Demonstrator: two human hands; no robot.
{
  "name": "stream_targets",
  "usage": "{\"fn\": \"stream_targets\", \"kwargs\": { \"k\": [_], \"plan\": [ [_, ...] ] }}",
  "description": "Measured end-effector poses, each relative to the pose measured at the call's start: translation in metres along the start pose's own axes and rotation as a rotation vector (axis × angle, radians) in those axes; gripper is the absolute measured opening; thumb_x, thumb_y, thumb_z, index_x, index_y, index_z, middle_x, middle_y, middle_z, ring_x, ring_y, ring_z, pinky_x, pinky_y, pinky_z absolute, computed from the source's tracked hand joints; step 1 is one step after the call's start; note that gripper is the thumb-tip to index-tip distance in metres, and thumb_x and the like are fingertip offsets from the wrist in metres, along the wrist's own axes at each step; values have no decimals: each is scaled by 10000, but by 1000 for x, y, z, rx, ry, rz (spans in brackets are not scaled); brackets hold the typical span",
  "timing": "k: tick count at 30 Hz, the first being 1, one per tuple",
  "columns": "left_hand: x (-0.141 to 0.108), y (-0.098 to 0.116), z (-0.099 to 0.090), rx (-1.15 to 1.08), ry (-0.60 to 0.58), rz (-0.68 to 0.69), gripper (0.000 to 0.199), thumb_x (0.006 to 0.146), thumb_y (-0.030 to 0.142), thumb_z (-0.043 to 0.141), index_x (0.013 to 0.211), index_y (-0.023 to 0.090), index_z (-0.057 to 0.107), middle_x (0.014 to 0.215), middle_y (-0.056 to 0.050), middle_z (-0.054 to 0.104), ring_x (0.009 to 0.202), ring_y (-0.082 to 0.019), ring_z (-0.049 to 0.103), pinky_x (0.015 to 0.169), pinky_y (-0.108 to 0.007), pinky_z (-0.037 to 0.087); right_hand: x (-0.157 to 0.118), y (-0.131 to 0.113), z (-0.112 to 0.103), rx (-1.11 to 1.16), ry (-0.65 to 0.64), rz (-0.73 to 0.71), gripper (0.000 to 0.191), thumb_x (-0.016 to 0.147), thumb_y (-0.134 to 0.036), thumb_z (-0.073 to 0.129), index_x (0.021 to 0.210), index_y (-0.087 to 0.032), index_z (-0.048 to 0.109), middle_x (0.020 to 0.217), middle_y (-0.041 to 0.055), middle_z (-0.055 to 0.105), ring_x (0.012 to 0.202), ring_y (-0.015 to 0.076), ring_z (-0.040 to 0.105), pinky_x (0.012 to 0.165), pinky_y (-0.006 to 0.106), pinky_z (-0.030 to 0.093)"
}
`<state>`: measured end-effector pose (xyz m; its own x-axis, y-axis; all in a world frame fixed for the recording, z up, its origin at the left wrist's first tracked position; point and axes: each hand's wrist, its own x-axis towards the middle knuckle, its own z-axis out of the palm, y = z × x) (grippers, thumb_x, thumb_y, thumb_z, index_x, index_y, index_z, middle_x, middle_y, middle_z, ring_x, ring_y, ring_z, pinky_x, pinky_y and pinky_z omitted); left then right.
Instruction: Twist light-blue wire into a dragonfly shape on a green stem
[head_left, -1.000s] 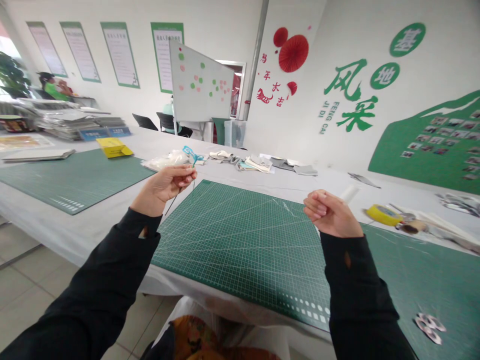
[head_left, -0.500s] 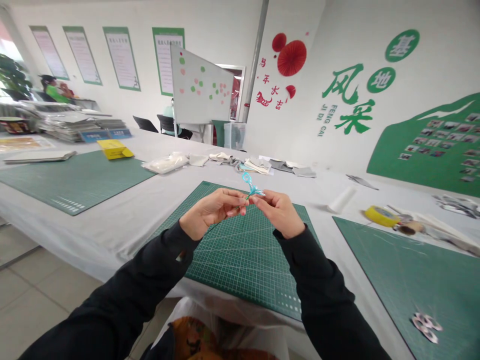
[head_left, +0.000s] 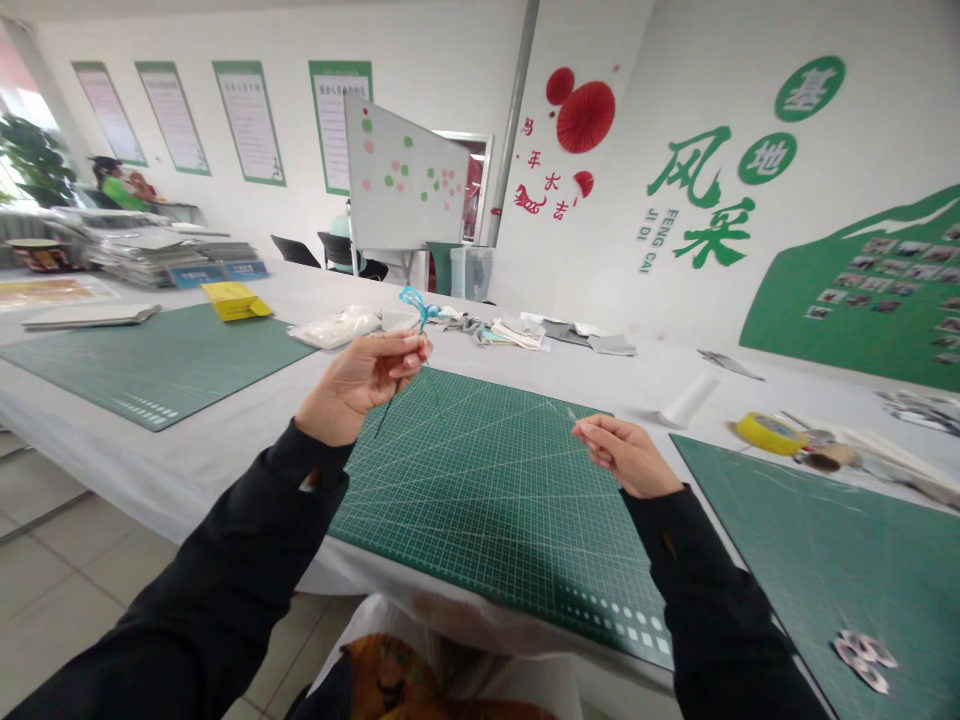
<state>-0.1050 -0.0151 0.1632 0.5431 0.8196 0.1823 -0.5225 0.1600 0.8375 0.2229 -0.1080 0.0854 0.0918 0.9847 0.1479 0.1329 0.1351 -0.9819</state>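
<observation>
A thin wire stem (head_left: 384, 418) topped with a blue loop (head_left: 417, 303) is pinched in the left hand (head_left: 362, 385), raised above the green cutting mat (head_left: 487, 500) on the table (head_left: 217, 460); the right hand (head_left: 626, 455) is held loosely curled, with nothing seen in it.

A yellow tape roll (head_left: 766, 434) and white tube (head_left: 690, 400) lie beside a green cutting mat (head_left: 810, 570) on the table (head_left: 157, 470).

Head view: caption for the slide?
Left hand holds a blue-looped wire above a green cutting mat; right hand hovers over it.
</observation>
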Motion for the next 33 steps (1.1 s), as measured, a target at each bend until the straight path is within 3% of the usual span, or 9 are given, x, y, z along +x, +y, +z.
{"fn": "stream_targets", "kwargs": {
  "k": [7,12,18,26,29,33],
  "plan": [
    [-5,33,-20,-34,37,134,135,723,-23,491,712,34,613,682,-62,555,497,-14,453,394,-52,356,-10,55,-92,-285,159,234,370,568,-484,704,699,-140,672,542,-29,494,414,55,353,396,236,279],
    [-3,28,-11,36,-31,48,117,696,-16,512,690,28,621,684,-75,561,491,-25,453,362,-66,338,-7,75,-117,-366,318,267,351,528,-425,695,738,-145,681,494,-27,509,379,65,357,375,244,303],
    [2,17,2,67,-26,-20,82,690,9,545,673,20,624,653,-73,568,448,-17,422,357,-76,330,4,71,-107,-420,399,212,387,582,-367,687,908,-158,685,658,17,615,459,90,458,436,259,407],
    [1,23,5,70,-91,-40,74,693,8,560,691,23,633,678,-71,571,474,-20,453,374,-66,355,7,61,-99,-472,542,193,382,613,-335,656,938,-135,665,888,94,650,499,94,499,458,269,428],
    [2,21,9,72,-128,-53,62,686,10,580,709,17,637,686,-73,573,486,-26,473,371,-63,364,8,46,-80,-442,488,157,388,628,-346,657,949,-129,665,870,84,651,497,90,493,469,270,422],
    [3,14,17,75,-145,-97,34,689,22,595,698,29,627,694,-75,574,492,-33,491,364,-65,372,5,5,-35,-377,338,66,416,673,-396,654,1011,-154,659,725,17,625,485,72,446,469,243,391]
  ]
}}
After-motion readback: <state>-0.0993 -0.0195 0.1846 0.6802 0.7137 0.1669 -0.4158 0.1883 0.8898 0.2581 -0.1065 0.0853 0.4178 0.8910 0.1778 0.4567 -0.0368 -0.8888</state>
